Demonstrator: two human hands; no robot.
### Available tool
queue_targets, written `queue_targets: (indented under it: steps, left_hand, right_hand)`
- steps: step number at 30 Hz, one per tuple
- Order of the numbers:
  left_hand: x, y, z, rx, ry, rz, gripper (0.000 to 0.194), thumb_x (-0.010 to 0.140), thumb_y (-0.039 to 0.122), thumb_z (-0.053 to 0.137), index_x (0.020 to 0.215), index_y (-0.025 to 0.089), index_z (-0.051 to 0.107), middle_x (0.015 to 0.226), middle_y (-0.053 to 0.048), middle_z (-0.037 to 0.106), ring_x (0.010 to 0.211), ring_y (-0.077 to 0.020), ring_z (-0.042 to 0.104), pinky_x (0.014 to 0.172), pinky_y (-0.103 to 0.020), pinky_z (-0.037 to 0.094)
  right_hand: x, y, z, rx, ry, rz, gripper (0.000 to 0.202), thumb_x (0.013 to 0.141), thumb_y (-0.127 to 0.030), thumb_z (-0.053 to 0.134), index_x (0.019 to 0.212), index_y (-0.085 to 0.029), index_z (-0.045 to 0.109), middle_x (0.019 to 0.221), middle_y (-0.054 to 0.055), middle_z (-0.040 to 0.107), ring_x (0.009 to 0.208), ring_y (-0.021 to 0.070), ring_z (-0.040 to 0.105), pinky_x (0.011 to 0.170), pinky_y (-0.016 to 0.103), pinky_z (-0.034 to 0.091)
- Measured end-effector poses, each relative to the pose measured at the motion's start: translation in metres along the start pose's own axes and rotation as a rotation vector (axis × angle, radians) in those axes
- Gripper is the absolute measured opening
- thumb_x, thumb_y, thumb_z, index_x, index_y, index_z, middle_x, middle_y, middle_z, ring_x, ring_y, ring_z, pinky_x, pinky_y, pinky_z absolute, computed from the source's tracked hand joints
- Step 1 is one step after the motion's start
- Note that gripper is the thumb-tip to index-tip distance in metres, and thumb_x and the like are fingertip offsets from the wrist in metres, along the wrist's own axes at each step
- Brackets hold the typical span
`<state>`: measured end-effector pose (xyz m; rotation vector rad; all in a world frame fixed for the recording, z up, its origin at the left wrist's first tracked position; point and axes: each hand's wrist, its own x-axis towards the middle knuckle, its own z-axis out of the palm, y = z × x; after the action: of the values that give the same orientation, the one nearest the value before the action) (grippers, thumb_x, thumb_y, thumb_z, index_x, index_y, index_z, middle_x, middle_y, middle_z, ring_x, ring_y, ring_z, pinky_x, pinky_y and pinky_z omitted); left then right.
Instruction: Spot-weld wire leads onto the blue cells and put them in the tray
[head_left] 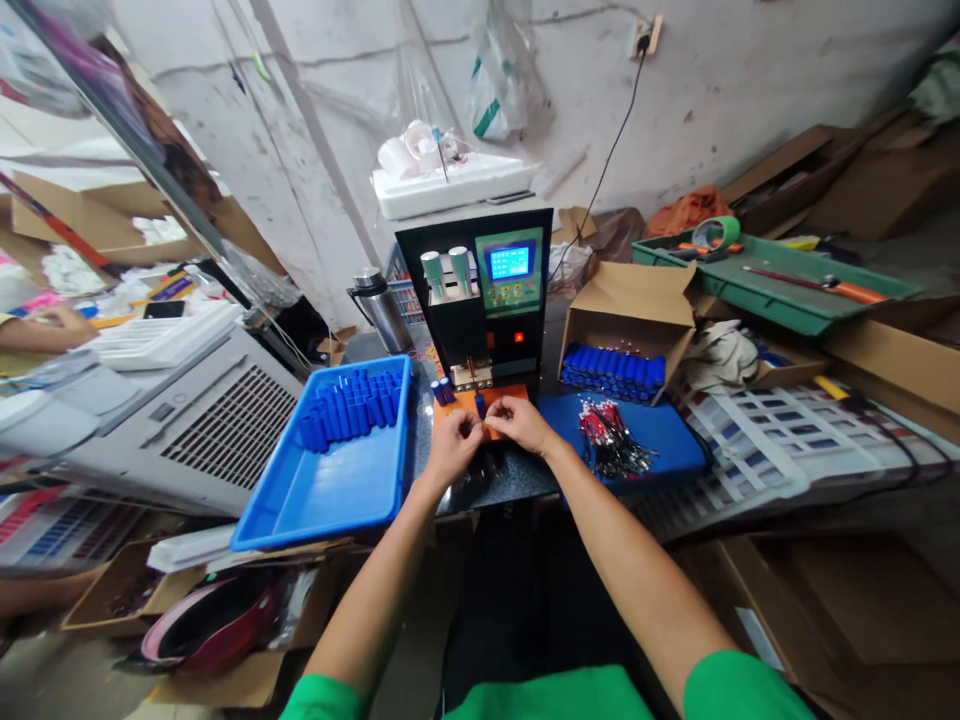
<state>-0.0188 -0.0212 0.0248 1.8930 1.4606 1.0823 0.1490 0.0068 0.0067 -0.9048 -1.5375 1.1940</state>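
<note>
In the head view my left hand [455,446] and my right hand [523,422] meet at the front of an orange mat [457,402]. Both are closed, thumb against fingertips, around something too small to make out. Just beyond my fingertips a dark blue cylindrical battery cell [480,403] stands upright beneath the thin electrodes [471,372] of a black spot-welding machine [450,345]. Two more blue cells [442,390] sit at the mat's left side. The machine's blue display [509,263] and a red light are lit.
Left, a blue tray [330,505] holds many blue cells. Right, red and black wire leads [611,440] lie on a blue surface, before a cardboard box [630,310] of blue cells. A steel flask [381,308] stands behind the tray. Another person's arm [49,330] shows far left.
</note>
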Motion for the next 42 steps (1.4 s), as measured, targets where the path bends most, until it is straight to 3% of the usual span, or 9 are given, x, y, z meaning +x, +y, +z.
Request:
queue_targets:
  steps: [9, 15, 19, 21, 24, 30, 35, 39, 42]
  left_hand:
    - [0.001, 0.003, 0.001, -0.039, -0.006, -0.055, 0.013, 0.075, 0.028, 0.059, 0.068, 0.017, 0.058, 0.059, 0.003, 0.055, 0.054, -0.0099, 0.047, 0.053, -0.022, 0.036]
    - [-0.005, -0.002, 0.002, -0.074, 0.048, 0.020, 0.014, 0.081, 0.031, 0.058, 0.076, 0.018, 0.060, 0.068, 0.001, 0.057, 0.058, -0.0116, 0.050, 0.057, -0.024, 0.041]
    - [-0.011, -0.008, -0.002, 0.031, 0.134, 0.179, 0.013, 0.082, 0.025, 0.060, 0.092, 0.019, 0.065, 0.104, -0.008, 0.062, 0.097, -0.0204, 0.061, 0.085, -0.034, 0.051]
    - [-0.011, -0.012, -0.002, 0.098, 0.069, 0.251, 0.027, 0.081, 0.021, 0.061, 0.108, 0.021, 0.067, 0.126, -0.011, 0.057, 0.120, -0.0251, 0.055, 0.102, -0.041, 0.046]
    - [-0.006, -0.016, -0.001, 0.144, -0.073, 0.310, 0.044, 0.081, 0.019, 0.060, 0.125, 0.023, 0.062, 0.137, -0.012, 0.053, 0.126, -0.0264, 0.053, 0.107, -0.044, 0.043]
    - [-0.004, -0.016, 0.005, 0.059, -0.120, 0.261, 0.050, 0.083, 0.019, 0.058, 0.133, 0.020, 0.056, 0.113, -0.010, 0.064, 0.100, -0.0204, 0.063, 0.092, -0.038, 0.050]
    - [-0.004, -0.013, 0.007, -0.122, -0.044, 0.113, 0.038, 0.091, 0.032, 0.054, 0.126, 0.019, 0.059, 0.090, -0.005, 0.066, 0.077, -0.0158, 0.063, 0.073, -0.030, 0.052]
    - [0.002, -0.009, 0.007, -0.202, 0.020, 0.008, 0.034, 0.090, 0.040, 0.054, 0.115, 0.017, 0.059, 0.067, 0.001, 0.059, 0.057, -0.0125, 0.055, 0.057, -0.025, 0.045]
    - [0.006, -0.004, 0.006, -0.151, 0.079, -0.034, 0.030, 0.088, 0.042, 0.057, 0.104, 0.017, 0.062, 0.060, 0.003, 0.053, 0.053, -0.0118, 0.051, 0.054, -0.024, 0.041]
  right_hand:
    - [0.001, 0.007, 0.002, -0.006, 0.017, 0.018, 0.020, 0.072, -0.036, 0.068, 0.076, -0.016, 0.064, 0.070, 0.000, 0.064, 0.062, 0.0119, 0.055, 0.062, 0.025, 0.045]
    - [0.001, 0.002, 0.003, 0.072, 0.080, 0.058, 0.020, 0.068, -0.036, 0.070, 0.069, -0.017, 0.063, 0.060, -0.002, 0.060, 0.054, 0.0111, 0.052, 0.053, 0.022, 0.041]
    - [0.002, 0.000, 0.002, 0.212, 0.181, 0.148, 0.019, 0.067, -0.037, 0.066, 0.066, -0.018, 0.062, 0.052, -0.003, 0.055, 0.045, 0.0103, 0.046, 0.044, 0.021, 0.034]
    - [0.003, -0.001, 0.002, 0.266, 0.222, 0.169, 0.020, 0.065, -0.037, 0.065, 0.066, -0.018, 0.061, 0.053, -0.002, 0.057, 0.044, 0.0098, 0.046, 0.042, 0.021, 0.032]
    - [0.004, -0.004, 0.000, 0.302, 0.252, 0.167, 0.021, 0.064, -0.038, 0.065, 0.064, -0.018, 0.060, 0.056, -0.001, 0.059, 0.045, 0.0089, 0.046, 0.041, 0.020, 0.031]
    - [0.005, -0.008, 0.000, 0.322, 0.308, 0.159, 0.021, 0.065, -0.038, 0.065, 0.064, -0.017, 0.060, 0.054, -0.002, 0.057, 0.044, 0.0084, 0.045, 0.041, 0.020, 0.030]
    - [0.008, -0.007, 0.001, 0.278, 0.337, 0.163, 0.023, 0.065, -0.040, 0.065, 0.062, -0.018, 0.059, 0.055, -0.001, 0.057, 0.047, 0.0095, 0.047, 0.042, 0.020, 0.032]
    - [0.008, -0.007, 0.002, 0.263, 0.344, 0.172, 0.023, 0.065, -0.040, 0.065, 0.063, -0.018, 0.059, 0.056, -0.001, 0.057, 0.047, 0.0097, 0.047, 0.041, 0.019, 0.031]
    - [0.009, -0.006, 0.002, 0.251, 0.347, 0.177, 0.021, 0.065, -0.039, 0.065, 0.063, -0.019, 0.059, 0.055, -0.001, 0.057, 0.047, 0.0097, 0.047, 0.040, 0.019, 0.031]
